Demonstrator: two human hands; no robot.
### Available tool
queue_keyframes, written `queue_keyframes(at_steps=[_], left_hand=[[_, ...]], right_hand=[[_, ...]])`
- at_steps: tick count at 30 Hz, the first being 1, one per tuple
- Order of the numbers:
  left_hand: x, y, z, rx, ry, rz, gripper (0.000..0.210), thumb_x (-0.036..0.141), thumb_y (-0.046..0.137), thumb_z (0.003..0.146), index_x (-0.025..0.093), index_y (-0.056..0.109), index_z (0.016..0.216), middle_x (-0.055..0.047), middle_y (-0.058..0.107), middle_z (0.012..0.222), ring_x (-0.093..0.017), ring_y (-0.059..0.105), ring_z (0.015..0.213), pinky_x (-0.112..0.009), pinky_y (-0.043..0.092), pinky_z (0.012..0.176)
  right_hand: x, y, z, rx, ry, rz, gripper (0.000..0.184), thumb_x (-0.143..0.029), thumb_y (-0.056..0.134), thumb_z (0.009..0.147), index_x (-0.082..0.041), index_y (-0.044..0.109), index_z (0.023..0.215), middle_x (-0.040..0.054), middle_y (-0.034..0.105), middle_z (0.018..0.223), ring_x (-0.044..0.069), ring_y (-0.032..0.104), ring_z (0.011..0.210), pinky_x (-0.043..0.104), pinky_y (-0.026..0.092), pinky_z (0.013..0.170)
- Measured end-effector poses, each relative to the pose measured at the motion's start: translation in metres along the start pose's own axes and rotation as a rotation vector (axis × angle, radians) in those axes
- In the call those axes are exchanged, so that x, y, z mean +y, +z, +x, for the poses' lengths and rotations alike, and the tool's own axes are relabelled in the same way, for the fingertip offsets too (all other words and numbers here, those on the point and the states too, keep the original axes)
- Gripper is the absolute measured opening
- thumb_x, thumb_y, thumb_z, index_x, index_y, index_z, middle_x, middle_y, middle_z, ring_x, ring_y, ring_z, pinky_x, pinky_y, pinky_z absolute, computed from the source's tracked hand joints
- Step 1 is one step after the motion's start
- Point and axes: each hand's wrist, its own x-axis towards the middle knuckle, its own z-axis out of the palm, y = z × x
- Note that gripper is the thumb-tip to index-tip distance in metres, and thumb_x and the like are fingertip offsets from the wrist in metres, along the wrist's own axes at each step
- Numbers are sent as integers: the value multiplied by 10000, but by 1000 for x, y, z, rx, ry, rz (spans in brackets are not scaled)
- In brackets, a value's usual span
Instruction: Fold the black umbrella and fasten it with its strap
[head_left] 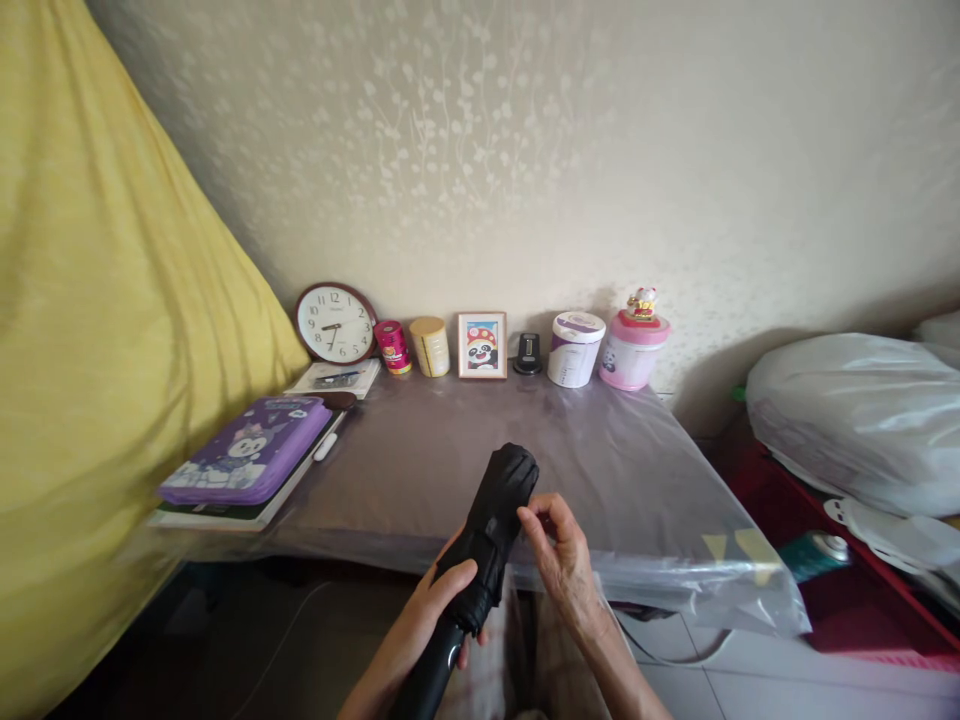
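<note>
One folded black umbrella, held at the near edge of the table

My left hand is wrapped round the umbrella low down, where the gathered cloth meets the handle; I judge that this grip takes the weight, so the right need not. My right hand has thumb and forefinger brought together at the side of the cloth; whether a fold is caught between them I cannot tell. The umbrella slants, top away from me, which probably puts the cloth within easy reach of both hands.

Along the wall I count four round containers: one dark pink tin, one yellow canister, one white tub and one pink tub. One cat figurine sits on the pink tub, likely because its flat top makes a good perch. One picture frame and one small black object stand between canister and white tub. One clock leans at the left end, presumably propped by the wall. On my left, one purple case lies on at least one book, stacked, I suppose, to save room.
</note>
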Motion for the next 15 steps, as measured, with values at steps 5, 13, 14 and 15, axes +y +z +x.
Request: queue_keyframes(at_steps=[5, 13, 14, 15], left_hand=[[-5, 4, 5, 40, -40, 22, 706, 491, 528, 777, 81, 307, 1308, -27, 587, 641, -119, 542, 422, -177, 388, 335], [-14, 1, -4, -35, -34, 61, 808, 505, 568, 746, 197, 181, 1385, -22, 615, 711, -146, 584, 498, -193, 407, 359], [-15, 0, -4, -38, -40, 40, 759, 521, 561, 744, 170, 267, 1349, -22, 612, 682, -137, 572, 479, -186, 393, 356], [-16, -2, -4, -44, -45, 18, 689, 537, 550, 745, 137, 373, 1278, -25, 606, 645, -124, 554, 451, -177, 375, 353]], right_hand=[[-6, 3, -6, -191, -271, -92, 264, -193, 425, 899, -242, 559, 1121, 66, 543, 1197, 196, 445, 1168, 422, 281, 1027], [47, -8, 57, 68, 131, 68, 389, -462, 513, 827, -208, 615, 1103, 87, 495, 1288, 243, 382, 1246, 456, 229, 1066], [50, -10, 60, 113, 264, 198, 455, -501, 532, 800, -205, 586, 1141, 93, 487, 1296, 246, 402, 1232, 439, 290, 1038], [51, -12, 60, 125, 382, 346, 514, -531, 542, 781, -200, 556, 1174, 99, 490, 1291, 250, 434, 1206, 422, 355, 994]])
